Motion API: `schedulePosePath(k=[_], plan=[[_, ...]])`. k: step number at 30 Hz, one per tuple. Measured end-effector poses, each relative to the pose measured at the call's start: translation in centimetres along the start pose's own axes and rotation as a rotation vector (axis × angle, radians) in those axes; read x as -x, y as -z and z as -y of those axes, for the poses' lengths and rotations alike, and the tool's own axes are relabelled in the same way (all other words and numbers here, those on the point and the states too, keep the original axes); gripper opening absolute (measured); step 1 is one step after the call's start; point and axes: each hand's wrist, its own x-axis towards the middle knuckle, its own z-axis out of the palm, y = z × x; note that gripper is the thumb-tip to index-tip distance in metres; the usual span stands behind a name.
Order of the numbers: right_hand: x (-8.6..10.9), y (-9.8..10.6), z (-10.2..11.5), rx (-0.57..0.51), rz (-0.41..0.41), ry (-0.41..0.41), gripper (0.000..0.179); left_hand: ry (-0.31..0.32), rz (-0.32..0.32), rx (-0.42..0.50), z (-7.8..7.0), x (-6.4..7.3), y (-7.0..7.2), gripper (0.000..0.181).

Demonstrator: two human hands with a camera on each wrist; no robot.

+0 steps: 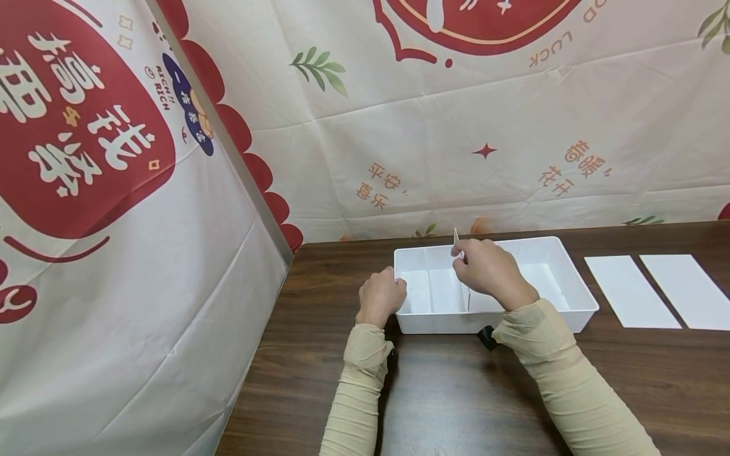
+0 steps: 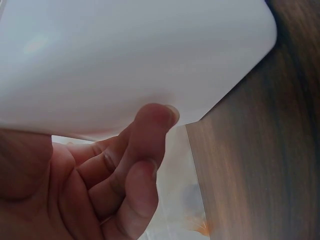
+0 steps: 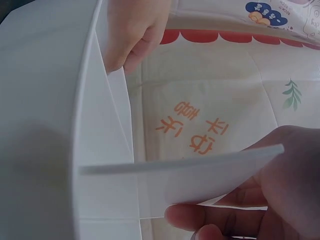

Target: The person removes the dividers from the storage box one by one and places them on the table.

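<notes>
A long white plastic box (image 1: pixel 439 324) lies lengthwise on the table. My left hand (image 1: pixel 381 294) grips its left end wall at the rim. In the left wrist view, curled fingers (image 2: pixel 150 132) press against the outside of that wall. My right hand (image 1: pixel 490 269), over the middle of the box, pinches a thin white divider panel (image 3: pixel 200 172). The panel stands upright across the box, its top corner rising above the back rim. Farther left, another divider (image 1: pixel 428 278) crosses the box. My right hand and forearm hide part of the interior in the head view.
Two flat white panels (image 1: pixel 633 291) (image 1: pixel 687 291) lie side by side on the dark wooden table (image 1: pixel 445 392), right of the box. A printed cloth (image 1: pixel 342 145) hangs behind the table, and another (image 1: pixel 171 266) hangs along its left edge.
</notes>
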Motion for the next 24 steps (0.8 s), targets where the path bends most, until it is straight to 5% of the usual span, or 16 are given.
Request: schedulePosePath(k=[24], plan=[[0.0,1.5,0.3,-0.001,-0.049,0.009,0.033,0.017,-0.002,-0.008,-0.1,0.0,-0.1,0.027]])
